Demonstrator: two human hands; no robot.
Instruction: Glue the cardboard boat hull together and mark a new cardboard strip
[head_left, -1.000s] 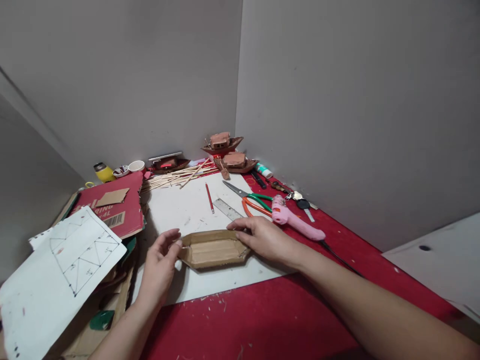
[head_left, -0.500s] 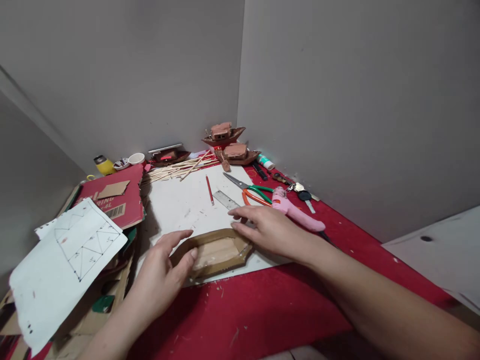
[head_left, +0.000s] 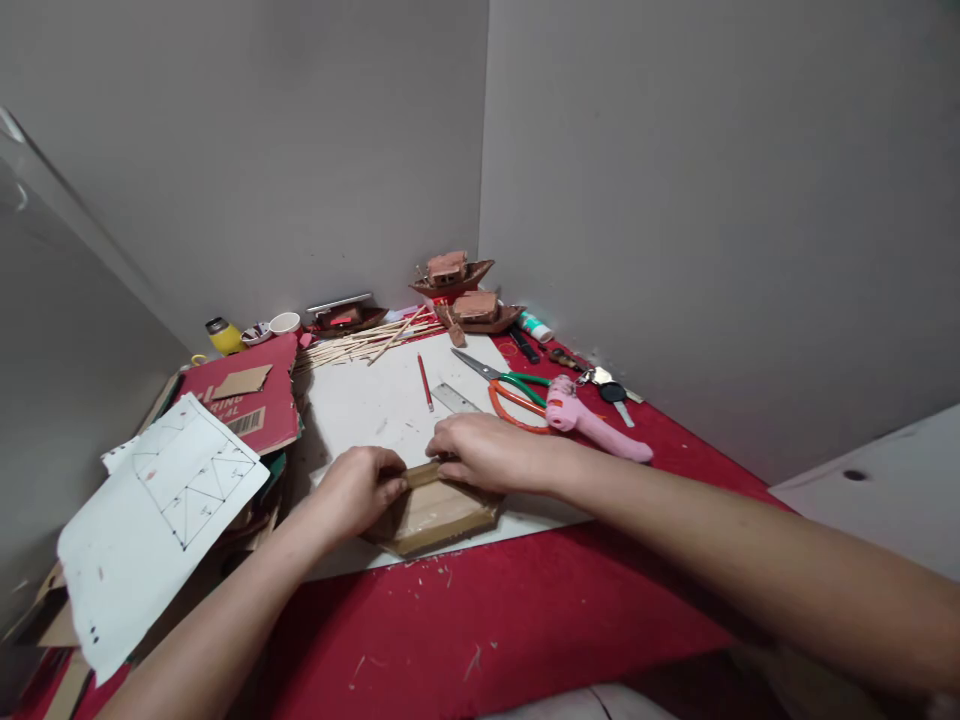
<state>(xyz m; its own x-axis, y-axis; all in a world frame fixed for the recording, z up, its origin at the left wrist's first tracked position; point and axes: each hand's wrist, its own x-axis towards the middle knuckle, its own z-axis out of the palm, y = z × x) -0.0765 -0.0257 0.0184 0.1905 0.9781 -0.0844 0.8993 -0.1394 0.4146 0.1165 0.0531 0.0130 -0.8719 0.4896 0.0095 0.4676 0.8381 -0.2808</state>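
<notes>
A folded brown cardboard hull (head_left: 435, 515) lies on a white sheet (head_left: 375, 405) near the red table's front edge. My left hand (head_left: 360, 488) grips its far left edge with curled fingers. From the right, my right hand (head_left: 484, 452) pinches the same far edge, fingertips almost meeting the left hand's. Both hands cover the hull's back wall.
Scissors (head_left: 510, 385), a pink glue gun (head_left: 592, 425), a steel ruler (head_left: 454, 398), a red pencil (head_left: 425, 382) and keys (head_left: 611, 385) lie behind the hands. Thin sticks (head_left: 360, 343) and brown model boats (head_left: 461, 290) sit at the corner. A paper drawing (head_left: 165, 510) and red cardboard (head_left: 240, 405) pile at left.
Both hands have closed in on the hull's far edge, from spread at its two ends to pinching it near the middle. The view has shifted slightly.
</notes>
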